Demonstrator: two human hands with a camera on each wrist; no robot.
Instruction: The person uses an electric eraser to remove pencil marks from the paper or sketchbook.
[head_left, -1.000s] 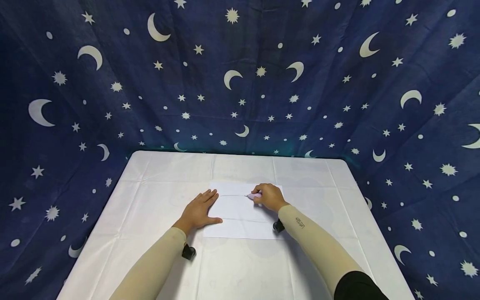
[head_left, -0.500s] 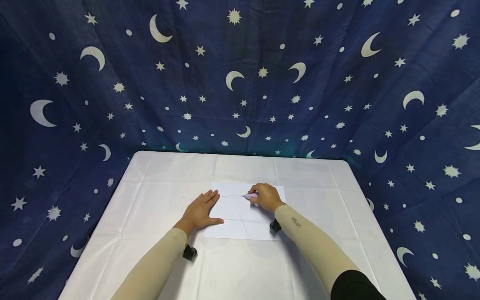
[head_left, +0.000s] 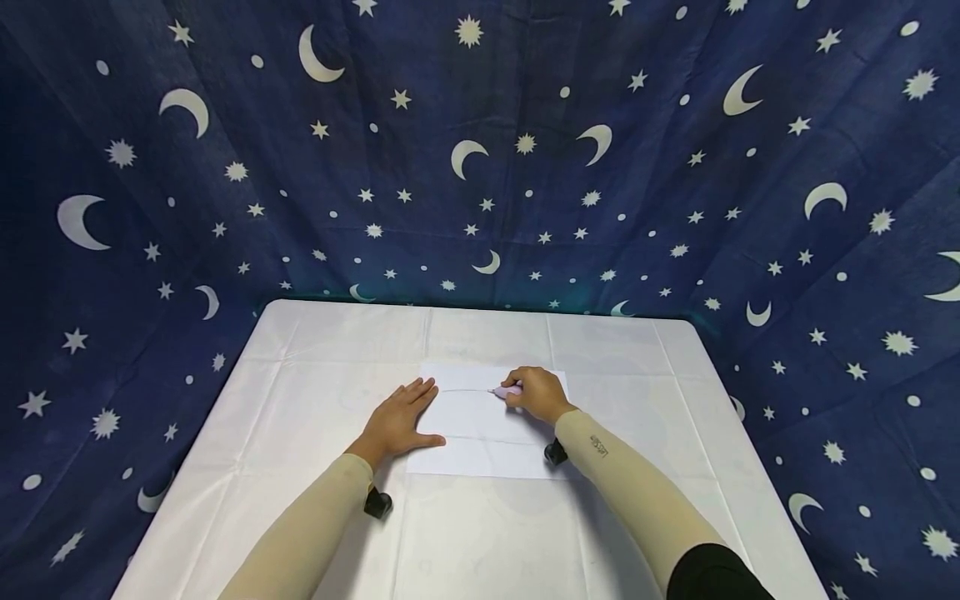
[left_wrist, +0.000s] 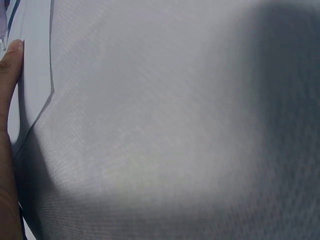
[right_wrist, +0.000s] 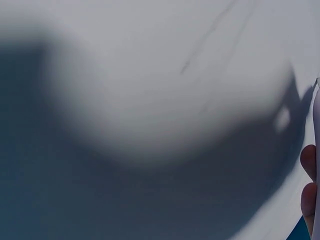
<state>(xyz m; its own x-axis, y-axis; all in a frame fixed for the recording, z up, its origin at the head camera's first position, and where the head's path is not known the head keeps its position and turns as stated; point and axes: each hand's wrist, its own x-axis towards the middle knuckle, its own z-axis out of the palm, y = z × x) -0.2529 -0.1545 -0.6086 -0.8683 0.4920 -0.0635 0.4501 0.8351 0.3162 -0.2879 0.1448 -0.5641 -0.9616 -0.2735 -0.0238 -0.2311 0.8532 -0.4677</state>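
Note:
A white sheet of paper (head_left: 480, 421) lies on the table, with a thin dark line (head_left: 461, 390) running across its upper part. My left hand (head_left: 397, 425) rests flat on the sheet's left edge, fingers straight and thumb spread; in the left wrist view its thumb (left_wrist: 12, 65) shows at the left edge. My right hand (head_left: 538, 393) grips a pale purple, thick-bodied tool (head_left: 508, 391) with a slim tip. That tip points left and meets the line's right end; its exact kind is unclear. Fingers (right_wrist: 309, 162) on the tool show in the right wrist view.
A creased white cloth covers the table (head_left: 337, 342). Behind and at both sides hangs a dark blue curtain (head_left: 420, 100) with moons and stars. A fainter line or crease (head_left: 480, 439) crosses the lower part of the paper.
My right hand with the purple tool shifts slightly left along the line, then back right to about where it was. My left hand stays in place on the paper.

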